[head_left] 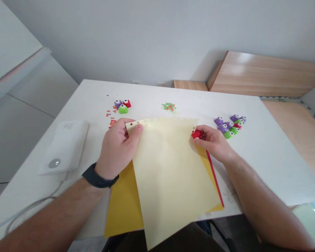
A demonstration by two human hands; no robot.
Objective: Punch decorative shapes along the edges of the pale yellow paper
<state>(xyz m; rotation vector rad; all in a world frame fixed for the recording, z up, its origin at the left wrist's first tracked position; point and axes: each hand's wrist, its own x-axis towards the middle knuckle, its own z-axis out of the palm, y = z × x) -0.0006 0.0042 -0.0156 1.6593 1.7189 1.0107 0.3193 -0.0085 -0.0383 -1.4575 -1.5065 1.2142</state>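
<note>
One red punch at the pale yellow sheet top right corner, gripped in my right hand. My left hand pinches the top left corner. Two sheets beneath: orange-yellow sheet, red sheet. Three punches far left; punch cluster right, count unclear.

A pale cream-yellow sheet of paper lies on top, plain except for tiny reddish stars at its top left corner. Beneath it shows a deeper golden-yellow sheet, and below that the thin red edge of a third sheet. The paper punch in the right hand is bright red. A cluster of punches is purple, green and red with white eye spots. A trio of punches has the same colours. Paper bits are green and red. The table is white, the wristband black, and the boards light brown wood grain.
</note>
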